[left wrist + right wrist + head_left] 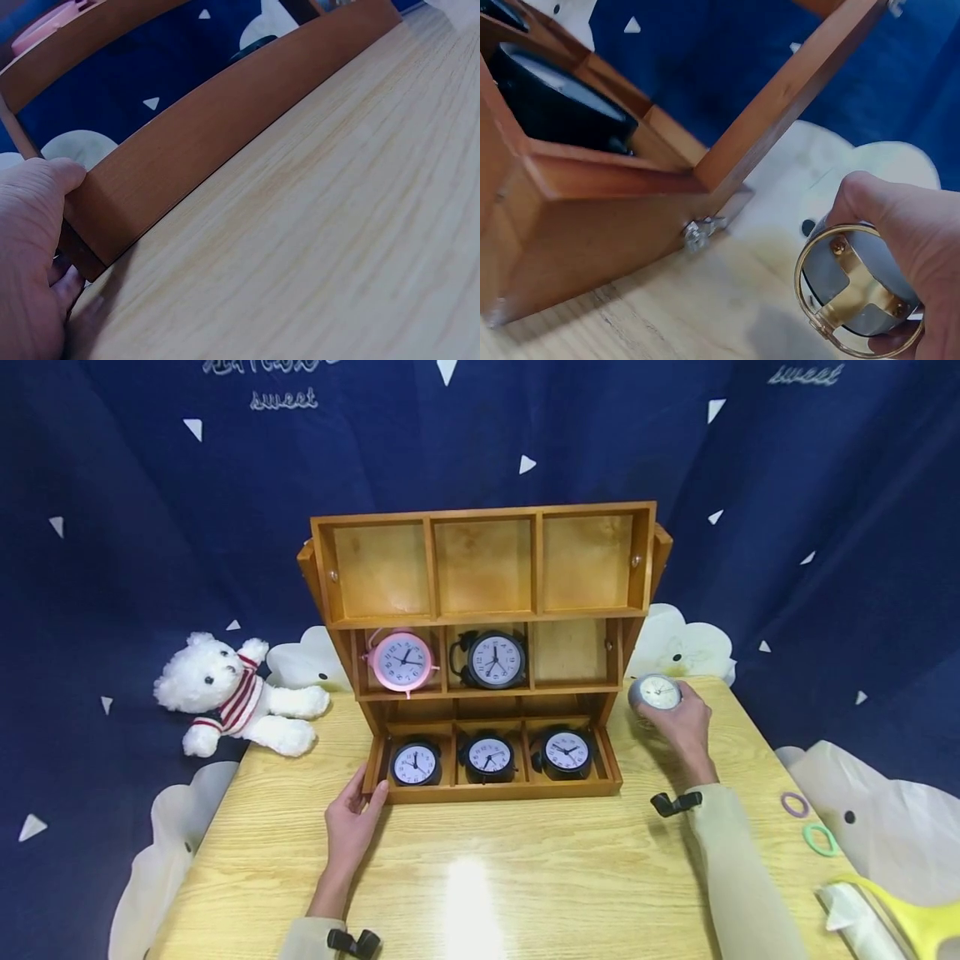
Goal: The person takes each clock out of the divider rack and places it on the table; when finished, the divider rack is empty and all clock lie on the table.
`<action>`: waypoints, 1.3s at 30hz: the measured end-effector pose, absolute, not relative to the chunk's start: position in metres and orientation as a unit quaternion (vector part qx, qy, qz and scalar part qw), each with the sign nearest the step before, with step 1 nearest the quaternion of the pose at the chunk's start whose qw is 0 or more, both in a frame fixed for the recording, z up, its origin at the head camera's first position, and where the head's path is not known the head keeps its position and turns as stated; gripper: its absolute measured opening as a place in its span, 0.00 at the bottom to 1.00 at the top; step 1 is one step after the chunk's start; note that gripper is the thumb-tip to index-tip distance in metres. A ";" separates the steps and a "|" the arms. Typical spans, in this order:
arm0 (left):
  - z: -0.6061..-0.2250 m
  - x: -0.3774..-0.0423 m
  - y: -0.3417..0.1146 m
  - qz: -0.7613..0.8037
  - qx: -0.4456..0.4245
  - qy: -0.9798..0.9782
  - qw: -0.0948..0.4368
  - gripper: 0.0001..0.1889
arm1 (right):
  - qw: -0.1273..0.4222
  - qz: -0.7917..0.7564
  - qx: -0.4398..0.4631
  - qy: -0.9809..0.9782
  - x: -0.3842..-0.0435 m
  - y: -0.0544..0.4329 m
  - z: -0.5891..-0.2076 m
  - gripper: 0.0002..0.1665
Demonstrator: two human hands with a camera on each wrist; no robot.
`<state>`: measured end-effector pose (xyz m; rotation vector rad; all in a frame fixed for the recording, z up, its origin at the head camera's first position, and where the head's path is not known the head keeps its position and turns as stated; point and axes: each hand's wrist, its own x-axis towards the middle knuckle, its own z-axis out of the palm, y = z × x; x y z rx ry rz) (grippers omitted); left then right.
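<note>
A three-tier wooden shelf (483,792) with square compartments stands on the table. My left hand (354,817) grips its bottom tier at the left front corner; in the left wrist view the thumb (69,174) lies on the front board and the fingers are round the side. Off the shelf's right side, my right hand (682,722) holds a grey alarm clock (658,692), its dial tipped upward. The right wrist view shows the clock's gold ring and bracket (851,289). A pink alarm clock (403,661) and a black alarm clock (495,660) occupy the middle tier's left and centre compartments.
Black clocks sit in the bottom tier, such as the right one (567,752). A white teddy bear (240,693) leans at the back left. Along the right table edge lie a purple ring (795,804), a green ring (821,840) and a yellow object (911,914). A blue curtain (480,435) hangs behind.
</note>
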<state>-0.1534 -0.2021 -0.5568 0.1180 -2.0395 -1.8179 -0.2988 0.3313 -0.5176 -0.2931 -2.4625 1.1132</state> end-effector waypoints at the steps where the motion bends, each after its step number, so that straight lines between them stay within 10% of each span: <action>1: -0.554 -0.152 -0.202 -0.649 0.044 -0.731 0.203 0.28 | 0.198 0.403 -0.104 -0.888 -0.304 0.330 -0.520 0.40; 39: -0.560 -0.155 -0.202 -0.653 0.037 -0.728 0.204 0.28 | 0.103 0.392 -0.121 -0.906 -0.345 0.318 -0.543 0.39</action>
